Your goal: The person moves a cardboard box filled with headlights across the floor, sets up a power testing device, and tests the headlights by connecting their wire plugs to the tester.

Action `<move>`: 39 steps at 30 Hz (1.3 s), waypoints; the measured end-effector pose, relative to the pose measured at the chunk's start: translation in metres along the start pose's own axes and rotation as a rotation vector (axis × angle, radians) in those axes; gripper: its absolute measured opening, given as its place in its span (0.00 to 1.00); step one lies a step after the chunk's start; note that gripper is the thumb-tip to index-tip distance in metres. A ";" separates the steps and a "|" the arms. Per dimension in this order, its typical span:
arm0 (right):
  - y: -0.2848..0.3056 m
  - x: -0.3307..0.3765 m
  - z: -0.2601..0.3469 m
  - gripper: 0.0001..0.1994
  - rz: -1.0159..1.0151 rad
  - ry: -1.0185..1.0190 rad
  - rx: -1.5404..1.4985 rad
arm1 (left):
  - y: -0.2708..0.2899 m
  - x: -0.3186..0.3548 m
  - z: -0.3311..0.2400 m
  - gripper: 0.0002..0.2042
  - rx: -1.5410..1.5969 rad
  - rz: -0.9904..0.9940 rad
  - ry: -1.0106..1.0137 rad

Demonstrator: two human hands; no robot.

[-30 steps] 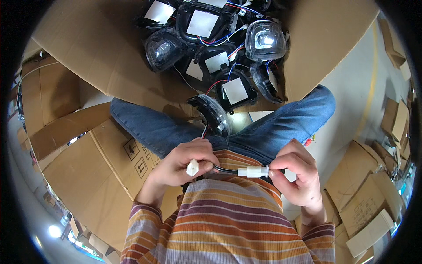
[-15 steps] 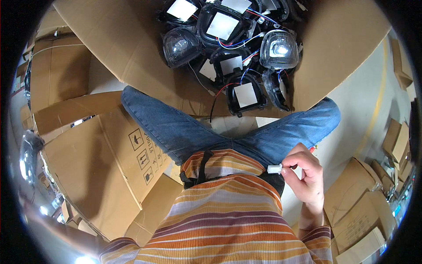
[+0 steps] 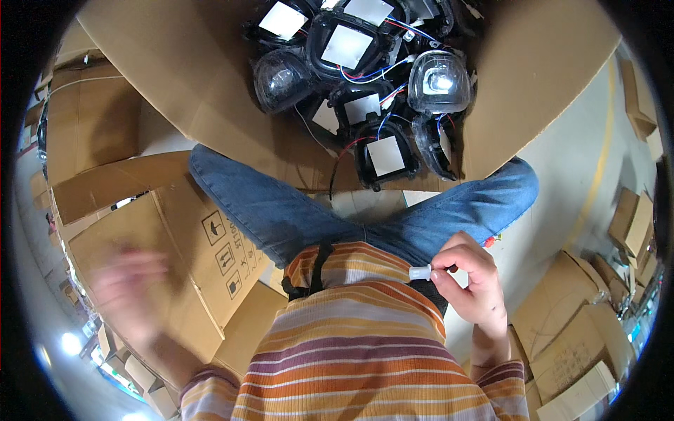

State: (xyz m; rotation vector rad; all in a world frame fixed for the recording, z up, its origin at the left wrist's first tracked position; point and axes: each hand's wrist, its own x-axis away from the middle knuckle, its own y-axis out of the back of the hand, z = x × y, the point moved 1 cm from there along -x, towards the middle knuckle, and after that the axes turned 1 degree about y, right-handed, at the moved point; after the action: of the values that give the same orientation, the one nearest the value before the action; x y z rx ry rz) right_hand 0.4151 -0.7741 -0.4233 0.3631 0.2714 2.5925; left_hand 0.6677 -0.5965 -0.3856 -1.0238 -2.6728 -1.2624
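Clock directions run from the middle of your view, twelve straight ahead. Closest to you is your striped top [image 3: 351, 337], with a black strap [image 3: 321, 270] lying across its front toward seven o'clock. At four o'clock your right hand [image 3: 469, 277] pinches a small white connector [image 3: 420, 274] between thumb and forefinger — the connector's free end points toward your middle, just in front of the top. Between eight and nine o'clock your left hand [image 3: 131, 277] is raised and badly blurred, so you cannot tell whether its fingers are spread or pressed together, or whether they hold anything. It shows against a brown carton [image 3: 200, 281] printed with black handling symbols. Beyond your waist your jeans [image 3: 260, 200] spread in a wide V, one knee toward ten o'clock and the other between two and three. At twelve stands an open cardboard box [image 3: 505, 126] with black lamp units heaped inside it. The nearest lamp unit [image 3: 386, 156], between one and two, carries a white square panel; behind it a clear-lensed lamp [image 3: 439, 83] shines at one o'clock. Red, blue and white wires run among them — a dark wire end [image 3: 333, 181] hangs down the box's near edge. Farther out, between two and three, a yellow line [image 3: 600, 161] crosses the pale floor.
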 end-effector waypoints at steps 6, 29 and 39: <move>0.020 0.011 -0.005 0.08 -0.019 -0.013 -0.088 | -0.209 -0.046 0.075 0.29 0.699 0.596 0.829; 0.025 0.002 -0.026 0.06 -0.091 -0.047 -0.194 | -0.309 -0.118 0.051 0.19 -0.262 0.473 0.343; 0.027 0.005 -0.025 0.07 -0.017 -0.006 -0.171 | -0.288 -0.098 0.050 0.11 0.391 0.580 0.373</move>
State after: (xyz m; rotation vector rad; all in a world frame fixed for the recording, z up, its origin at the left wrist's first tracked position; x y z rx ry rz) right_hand 0.3907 -0.7980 -0.4391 0.3062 0.0488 2.5744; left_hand 0.5947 -0.7483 -0.6435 -1.2213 -2.0092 -0.6965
